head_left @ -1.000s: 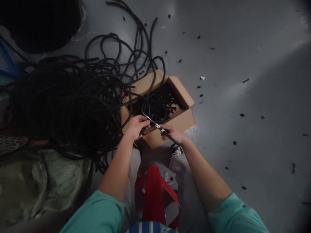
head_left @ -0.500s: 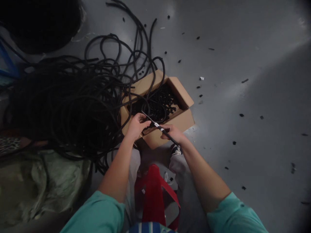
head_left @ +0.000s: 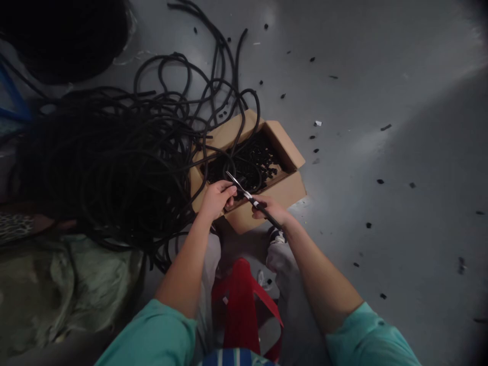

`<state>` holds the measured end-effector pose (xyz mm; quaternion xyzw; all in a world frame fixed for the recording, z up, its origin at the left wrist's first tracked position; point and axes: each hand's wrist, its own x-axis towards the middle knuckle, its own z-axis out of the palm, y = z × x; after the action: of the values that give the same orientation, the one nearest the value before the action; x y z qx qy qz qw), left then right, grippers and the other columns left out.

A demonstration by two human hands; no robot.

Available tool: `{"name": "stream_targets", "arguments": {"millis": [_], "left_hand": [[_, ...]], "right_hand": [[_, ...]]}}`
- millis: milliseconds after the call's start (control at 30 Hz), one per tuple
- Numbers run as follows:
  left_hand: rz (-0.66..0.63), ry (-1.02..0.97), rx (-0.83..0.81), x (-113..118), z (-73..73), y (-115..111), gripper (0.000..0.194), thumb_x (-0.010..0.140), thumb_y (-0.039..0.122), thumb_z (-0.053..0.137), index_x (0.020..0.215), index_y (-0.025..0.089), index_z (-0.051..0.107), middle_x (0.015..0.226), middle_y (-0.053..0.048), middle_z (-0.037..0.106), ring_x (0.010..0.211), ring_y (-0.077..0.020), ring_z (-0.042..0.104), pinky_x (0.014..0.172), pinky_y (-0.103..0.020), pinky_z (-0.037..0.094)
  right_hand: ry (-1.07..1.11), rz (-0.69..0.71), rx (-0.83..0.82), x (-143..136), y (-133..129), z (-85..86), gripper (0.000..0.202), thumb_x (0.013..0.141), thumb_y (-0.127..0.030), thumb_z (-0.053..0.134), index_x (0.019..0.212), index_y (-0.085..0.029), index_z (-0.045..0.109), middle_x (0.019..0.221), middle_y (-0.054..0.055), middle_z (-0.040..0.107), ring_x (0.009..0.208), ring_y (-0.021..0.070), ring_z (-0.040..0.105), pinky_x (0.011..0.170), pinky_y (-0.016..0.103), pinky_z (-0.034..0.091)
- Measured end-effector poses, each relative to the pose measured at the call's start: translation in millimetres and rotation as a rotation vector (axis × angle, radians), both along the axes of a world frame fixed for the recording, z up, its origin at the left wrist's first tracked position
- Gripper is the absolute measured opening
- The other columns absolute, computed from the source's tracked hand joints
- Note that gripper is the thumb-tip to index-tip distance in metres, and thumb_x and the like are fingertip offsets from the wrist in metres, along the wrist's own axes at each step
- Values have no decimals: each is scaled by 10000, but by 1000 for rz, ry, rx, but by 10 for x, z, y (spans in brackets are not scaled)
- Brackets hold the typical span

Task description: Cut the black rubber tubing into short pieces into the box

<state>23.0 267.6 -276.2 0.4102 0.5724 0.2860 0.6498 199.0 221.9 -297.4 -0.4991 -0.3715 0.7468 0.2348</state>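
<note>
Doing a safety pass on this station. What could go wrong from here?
1. Cut fingers: the scissors in the right hand have their blades right by the bare left hand, so a slip could nick it.
2. Snag: loops of the black tubing cross the open cardboard box; a tug might drag or tip it.
3. Lost pieces: small black bits already dot the floor, so more offcuts could miss the box.

Dim overall; soft glare on grey floor (head_left: 351, 193); shadow lower right; dark corners; edges stretched, blurred.
</note>
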Motion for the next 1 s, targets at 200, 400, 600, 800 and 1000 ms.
{"name": "stream_targets", "arguments": {"millis": [200, 400, 600, 800, 1000], "left_hand": [[24, -109, -80, 5, 74, 18, 161, 644, 253, 631, 675, 118, 549, 519, 27, 524, 325, -39, 407, 332, -180, 263], [68, -173, -160, -24, 77, 31, 223, 618, 295, 664, 653, 117, 534, 503, 16, 530, 319, -41, 400, 324, -179, 238], [53, -269, -236, -45, 78, 14, 282, 605, 346, 683, 655, 114, 530, 529, 9, 529, 334, -29, 386, 330, -175, 225], [1, -419, -439, -55, 80, 12, 274, 648, 345, 665, 674, 102, 541, 515, 18, 493, 310, -2, 318, 325, -156, 184], [1, -511, -596, -108, 74, 51, 231, 713, 308, 614, 678, 87, 555, 478, 43, 422, 290, 14, 252, 314, -141, 166]], "right_hand": [[-38, 15, 4, 7, -18, -38, 558, 499, -150, 590, 1057, -146, 604, 543, -75, 433, 501, 61, 348, 493, 206, 273], [-61, 44, 20, 6, -36, -29, 520, 529, -160, 572, 1047, -133, 611, 482, -89, 370, 440, 47, 291, 452, 203, 230], [-12, 51, 17, -9, -25, 9, 559, 544, -196, 597, 1100, -139, 579, 547, -69, 422, 486, 59, 342, 484, 210, 269], [74, 6, 48, -35, -3, 36, 616, 499, -186, 656, 1108, -162, 572, 648, -46, 487, 615, 86, 412, 596, 228, 332], [35, 55, 5, -12, -29, 3, 610, 541, -207, 633, 1144, -146, 562, 533, -81, 395, 479, 48, 316, 470, 199, 248]]}}
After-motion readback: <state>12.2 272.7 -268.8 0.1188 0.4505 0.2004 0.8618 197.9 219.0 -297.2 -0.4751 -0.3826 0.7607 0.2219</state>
